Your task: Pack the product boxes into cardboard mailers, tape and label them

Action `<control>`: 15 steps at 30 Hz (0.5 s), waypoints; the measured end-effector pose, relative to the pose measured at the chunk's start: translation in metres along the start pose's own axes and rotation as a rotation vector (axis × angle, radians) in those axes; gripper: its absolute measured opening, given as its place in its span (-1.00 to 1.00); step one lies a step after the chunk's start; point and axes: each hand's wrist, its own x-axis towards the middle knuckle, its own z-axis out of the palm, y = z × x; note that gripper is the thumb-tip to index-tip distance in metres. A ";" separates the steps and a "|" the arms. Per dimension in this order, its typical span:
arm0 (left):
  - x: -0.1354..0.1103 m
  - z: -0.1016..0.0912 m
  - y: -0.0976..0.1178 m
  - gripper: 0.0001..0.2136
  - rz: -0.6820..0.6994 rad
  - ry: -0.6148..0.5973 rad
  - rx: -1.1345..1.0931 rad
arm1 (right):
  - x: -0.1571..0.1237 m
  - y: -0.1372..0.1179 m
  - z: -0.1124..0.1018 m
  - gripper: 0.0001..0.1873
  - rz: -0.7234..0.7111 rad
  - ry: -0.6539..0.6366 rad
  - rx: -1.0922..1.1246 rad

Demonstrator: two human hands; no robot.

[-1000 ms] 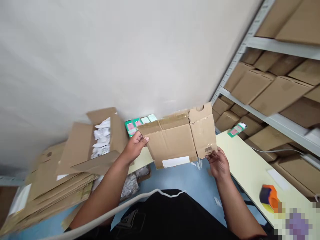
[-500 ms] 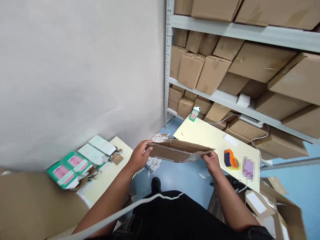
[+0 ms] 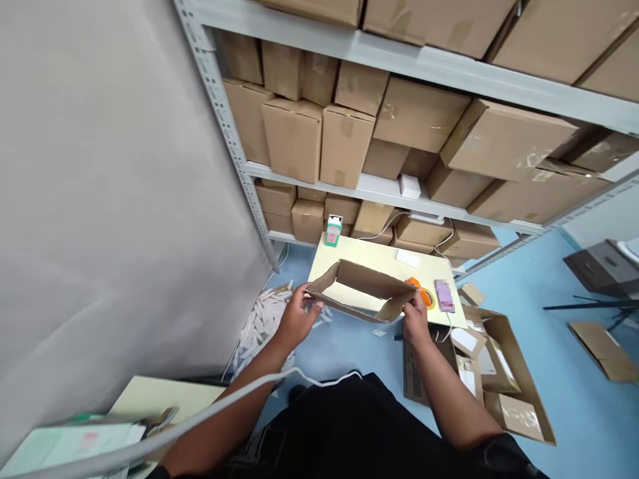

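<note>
I hold a brown cardboard box [image 3: 367, 279] in front of me, pulled into an open rectangular sleeve so the table shows through it. My left hand [image 3: 298, 318] grips its left corner with fingers closed on the wall. My right hand [image 3: 415, 319] pinches the right end. The box hangs over the near edge of a pale yellow table [image 3: 384, 256].
An orange tape dispenser [image 3: 422, 293] and a small green-and-pink packet [image 3: 333, 231] sit on the table. A grey metal shelf [image 3: 379, 189] full of cardboard cartons stands behind. White packets [image 3: 259, 319] litter the blue floor; an open carton [image 3: 499, 372] lies at my right.
I have turned right, from the wall and the stack of flat boxes to the shelf and table. The flat box has been tipped level and spread open into a sleeve between my hands.
</note>
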 end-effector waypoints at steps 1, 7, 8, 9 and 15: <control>0.009 0.011 -0.002 -0.50 -0.012 -0.001 0.009 | 0.006 0.002 0.000 -0.65 0.006 0.001 -0.010; 0.053 0.082 -0.013 -0.45 0.031 -0.049 0.077 | 0.054 0.030 -0.003 -0.63 0.153 -0.087 0.169; 0.061 0.091 -0.016 -0.37 0.027 -0.052 0.123 | 0.064 0.036 -0.005 -0.66 0.177 -0.120 0.173; 0.069 0.098 -0.018 -0.29 0.015 -0.051 0.168 | 0.075 0.042 -0.007 -0.69 0.199 -0.155 0.169; 0.119 0.127 -0.027 -0.26 -0.003 -0.127 0.357 | 0.162 0.076 -0.021 -0.63 0.243 -0.282 0.222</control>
